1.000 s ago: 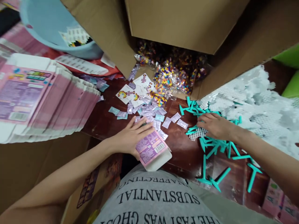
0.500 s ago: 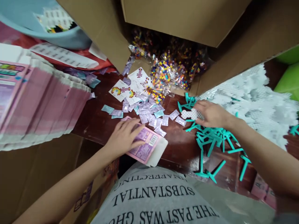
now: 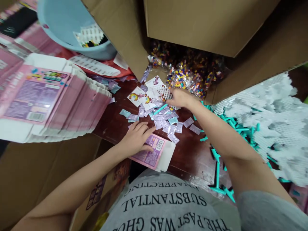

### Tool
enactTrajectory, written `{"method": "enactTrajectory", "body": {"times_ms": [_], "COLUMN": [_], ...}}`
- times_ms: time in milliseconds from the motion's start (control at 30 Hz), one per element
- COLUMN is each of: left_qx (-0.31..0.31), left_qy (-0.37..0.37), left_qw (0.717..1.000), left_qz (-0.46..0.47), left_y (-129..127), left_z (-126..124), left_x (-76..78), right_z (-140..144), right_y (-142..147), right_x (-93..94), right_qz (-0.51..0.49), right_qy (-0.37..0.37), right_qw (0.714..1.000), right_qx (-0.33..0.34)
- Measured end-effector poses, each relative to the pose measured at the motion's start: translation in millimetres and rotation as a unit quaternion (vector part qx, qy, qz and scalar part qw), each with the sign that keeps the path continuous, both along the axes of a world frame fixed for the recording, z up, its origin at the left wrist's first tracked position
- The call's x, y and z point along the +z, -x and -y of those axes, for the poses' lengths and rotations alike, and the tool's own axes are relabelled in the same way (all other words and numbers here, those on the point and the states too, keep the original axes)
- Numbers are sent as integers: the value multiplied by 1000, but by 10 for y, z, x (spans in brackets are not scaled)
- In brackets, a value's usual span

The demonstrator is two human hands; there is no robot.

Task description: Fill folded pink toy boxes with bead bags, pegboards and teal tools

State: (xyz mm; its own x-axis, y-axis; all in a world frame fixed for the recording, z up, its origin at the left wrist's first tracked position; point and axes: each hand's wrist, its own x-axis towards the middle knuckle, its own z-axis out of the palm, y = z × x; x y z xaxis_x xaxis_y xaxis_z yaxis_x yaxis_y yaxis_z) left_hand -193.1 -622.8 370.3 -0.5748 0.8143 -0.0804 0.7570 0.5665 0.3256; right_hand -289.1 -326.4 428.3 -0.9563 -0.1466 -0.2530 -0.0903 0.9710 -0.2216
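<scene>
My left hand (image 3: pixel 136 138) lies with fingers spread on a flat pink and purple carton (image 3: pixel 150 154), whose white end flap points right. My right hand (image 3: pixel 180 97) is closed on a white pegboard (image 3: pixel 166 93) with a grid of holes and a teal T-shaped stick (image 3: pixel 160 109); the fingertips are partly hidden. It hovers over small lilac and blue sachets (image 3: pixel 166 122) strewn on the dark table, beside printed pattern cards (image 3: pixel 137 96). Just behind are clear bags of coloured beads (image 3: pixel 184 77).
An open cardboard box (image 3: pixel 187 29) holds the bead bags. At left stands a row of pink cartons (image 3: pixel 79 102), with a blue basin (image 3: pixel 72 38) behind. White pegboards (image 3: pixel 276 128) pile up at right, with teal sticks (image 3: pixel 218 173) in front of and under them.
My right hand has moved left from the teal sticks to above the sachets, carrying the pegboard and a stick. My left hand stays on the carton. The view has shifted left.
</scene>
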Motion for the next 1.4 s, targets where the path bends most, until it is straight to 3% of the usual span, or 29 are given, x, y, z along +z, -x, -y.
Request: {"method": "enactTrajectory", "body": {"times_ms": [100, 267, 433, 533, 633, 733, 867, 933, 1000, 1067, 1133, 1233, 1333, 1400], "left_qx": [45, 113, 199, 295, 360, 388, 397, 383, 363, 340, 316, 275, 241, 242], "left_qy": [24, -19, -146, -234, -300, -356, -409, -425, -437, -442, -439, -426, -418, -416], "left_qw": [998, 979, 929, 875, 816, 757, 714, 705, 699, 704, 721, 748, 762, 759], "left_qz": [26, 171, 277, 303, 338, 387, 406, 420, 435, 440, 434, 428, 431, 438], "left_y": [-65, -213, -183, -184, -250, -340, -420, -430, -418, -390, -358, -329, -344, -375], "left_z": [142, 525, 647, 650, 630, 555, 349, 233, 145, 105, 109, 131, 103, 68], "left_x": [48, 89, 162, 220, 247, 219, 128, 89, 70, 73, 97, 140, 143, 110], "right_z": [80, -31, 117, 150, 25, -175, -314, -301, -260, -211, -154, -38, 95, 166], "right_y": [160, -38, -100, -51, -38, -70, -213, -325, -426, -482, -491, -469, -488, -546], "right_x": [-95, -254, -314, -276, -143, 105, 568, 800, 994, 1130, 1192, 1123, 910, 775], "right_qz": [58, 82, 89, 111, 101, 48, -66, -110, -104, -41, 40, 99, 89, 24], "right_qy": [-22, 3, -10, -12, -1, 24, 119, 205, 251, 194, 64, -65, -76, -65], "right_qw": [998, 996, 991, 988, 991, 995, 987, 969, 962, 977, 982, 966, 973, 986], "right_qx": [-18, -42, -99, -103, -83, -79, -91, -84, -30, 71, 170, 228, 201, 153]}}
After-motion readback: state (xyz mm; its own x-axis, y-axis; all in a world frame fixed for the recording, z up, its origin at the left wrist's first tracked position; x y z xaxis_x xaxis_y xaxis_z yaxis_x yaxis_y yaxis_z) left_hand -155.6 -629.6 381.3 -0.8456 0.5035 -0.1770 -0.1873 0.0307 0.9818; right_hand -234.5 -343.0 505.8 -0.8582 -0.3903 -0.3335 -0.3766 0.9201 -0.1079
